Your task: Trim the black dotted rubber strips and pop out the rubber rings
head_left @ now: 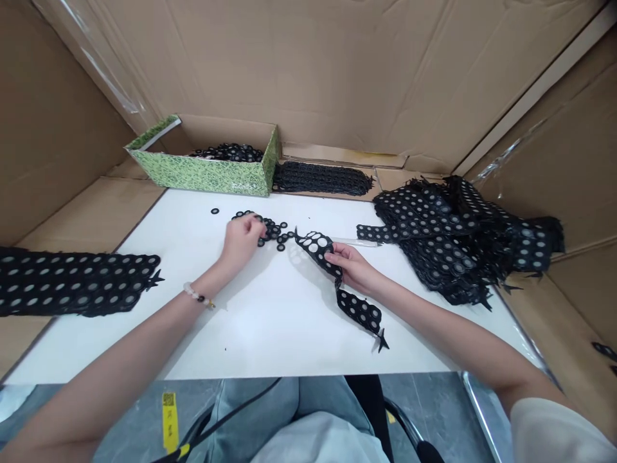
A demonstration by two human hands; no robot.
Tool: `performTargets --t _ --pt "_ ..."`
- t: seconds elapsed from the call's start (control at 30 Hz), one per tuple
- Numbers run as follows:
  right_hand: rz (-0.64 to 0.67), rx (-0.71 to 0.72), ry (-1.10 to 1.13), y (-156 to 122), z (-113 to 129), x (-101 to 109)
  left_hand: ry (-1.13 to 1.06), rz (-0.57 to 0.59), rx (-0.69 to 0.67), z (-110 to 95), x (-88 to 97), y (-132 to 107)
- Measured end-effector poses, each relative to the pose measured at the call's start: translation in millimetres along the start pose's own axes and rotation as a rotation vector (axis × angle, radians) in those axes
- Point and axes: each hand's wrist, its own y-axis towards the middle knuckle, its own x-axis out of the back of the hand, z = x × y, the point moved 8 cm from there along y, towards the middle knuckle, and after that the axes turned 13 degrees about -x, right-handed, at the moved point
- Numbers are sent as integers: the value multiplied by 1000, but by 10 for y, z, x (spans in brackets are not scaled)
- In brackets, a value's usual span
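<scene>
My right hand [351,263] grips a black perforated strip [359,308] at its middle; the strip bends over the white table [270,321], one end up near the loose rings and the other down toward me. My left hand [241,239] is curled, fingers down on a small heap of loose black rings [274,231] on the table; what its fingertips pinch is hidden. A bead bracelet sits on my left wrist.
A big pile of black perforated strips [457,238] lies at the right. Emptied strips [72,283] lie at the left edge. A green box [202,164] holding black rings stands at the back, more strips [322,178] beside it. Cardboard walls surround the table. A white pen [359,242] lies near the pile.
</scene>
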Motion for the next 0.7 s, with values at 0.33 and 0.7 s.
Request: performTargets --t 0.33,0.7 --pt "78 -129 138 9 -20 -77 497 1 -131 65 100 -8" --pt "138 56 -164 -10 56 -191 126 199 -565 -1060 -246 -317"
